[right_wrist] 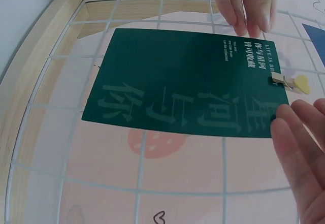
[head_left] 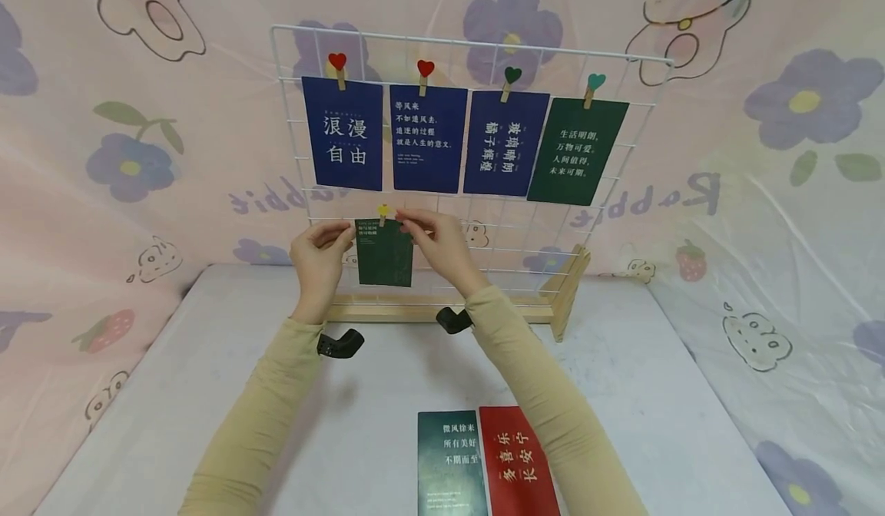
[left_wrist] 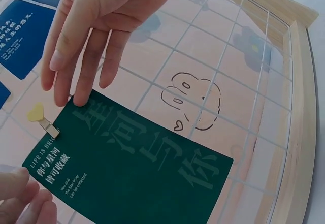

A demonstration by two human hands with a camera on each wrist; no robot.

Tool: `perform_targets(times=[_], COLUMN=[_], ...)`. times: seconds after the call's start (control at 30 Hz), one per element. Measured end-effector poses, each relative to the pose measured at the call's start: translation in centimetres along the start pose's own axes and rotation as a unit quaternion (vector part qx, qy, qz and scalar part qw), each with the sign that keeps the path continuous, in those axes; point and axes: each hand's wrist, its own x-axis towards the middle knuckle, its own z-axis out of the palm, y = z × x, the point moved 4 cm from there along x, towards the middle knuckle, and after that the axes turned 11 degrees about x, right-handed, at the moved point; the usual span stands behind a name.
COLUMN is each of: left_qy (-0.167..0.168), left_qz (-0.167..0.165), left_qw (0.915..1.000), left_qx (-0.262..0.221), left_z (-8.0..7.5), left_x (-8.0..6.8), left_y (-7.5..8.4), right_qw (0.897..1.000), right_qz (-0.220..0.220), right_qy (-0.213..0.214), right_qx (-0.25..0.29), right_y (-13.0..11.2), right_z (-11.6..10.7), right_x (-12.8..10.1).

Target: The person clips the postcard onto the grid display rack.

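Observation:
A dark green card (head_left: 383,259) with white print hangs on the white wire grid, below the upper row of cards. A small wooden clip with a yellow heart (left_wrist: 43,120) grips its top edge. My left hand (head_left: 319,259) is at the card's upper left corner, fingertips right at its side edge. At the upper right corner, my right hand (head_left: 442,247) touches the card with its fingertips, the fingers fairly straight in the left wrist view. Faint large characters run along the card's right side.
Above hang three blue cards (head_left: 428,140) and another green card (head_left: 578,151), each under a heart clip. The grid (head_left: 484,259) stands on a wooden base (head_left: 512,312). Nearer on the white table lie a teal card (head_left: 449,462) and a red card (head_left: 512,454), partly behind my right sleeve.

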Motion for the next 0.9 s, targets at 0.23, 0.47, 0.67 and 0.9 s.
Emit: perform_targets(times=[0.23, 0.47, 0.67, 0.9], left_qy=[-0.023, -0.070, -0.135, -0.198], left_qz=[-0.011, -0.028, -0.063, -0.094], left_qw=[0.9997, 0.9970, 0.9886, 0.9749], left_qx=[0.001, -0.015, -0.018, -0.037], left_z=[-0.2, 0.3, 0.5, 0.4], left_x=[-0.4, -0.8, -1.8, -3.0], left_y=[0.3, -0.7, -1.8, -2.4], right_qw=[1.000, 0.998, 0.995, 0.987], right_qz=[-0.005, 0.012, 0.028, 0.034], right_qy=[0.008, 0.002, -0.002, -0.012], right_qx=[0.027, 0.058, 0.091, 0.154], right_y=[0.1, 0.9, 1.4, 0.9], right_z=[-0.8, -1.9, -3.0, -4.2], right_x=[-0.7, -1.9, -3.1, -4.8])
